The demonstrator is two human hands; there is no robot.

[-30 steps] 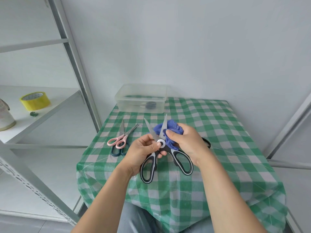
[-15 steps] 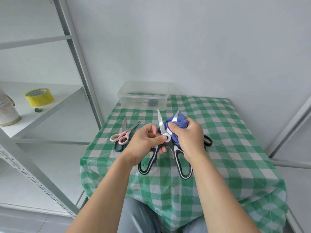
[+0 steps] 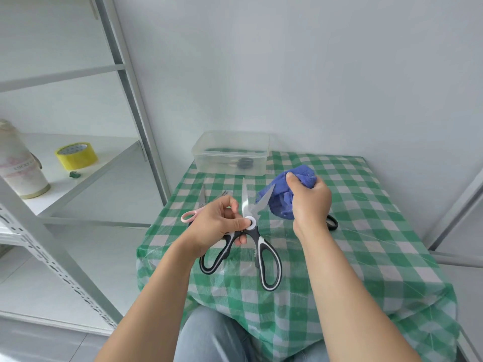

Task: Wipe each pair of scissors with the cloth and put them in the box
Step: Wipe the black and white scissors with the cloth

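Now my left hand [image 3: 217,226] pinches the open scissors [image 3: 264,254] at the pivot, my right hand [image 3: 309,205] grips the cloth [image 3: 279,202] beside the blades, just before the box [image 3: 231,152], so I should wipe each blade from pivot toward tip.

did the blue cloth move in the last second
Yes. The blue cloth, gripped by the right hand, has gone right and slightly nearer the clear box, off the black and white scissors.
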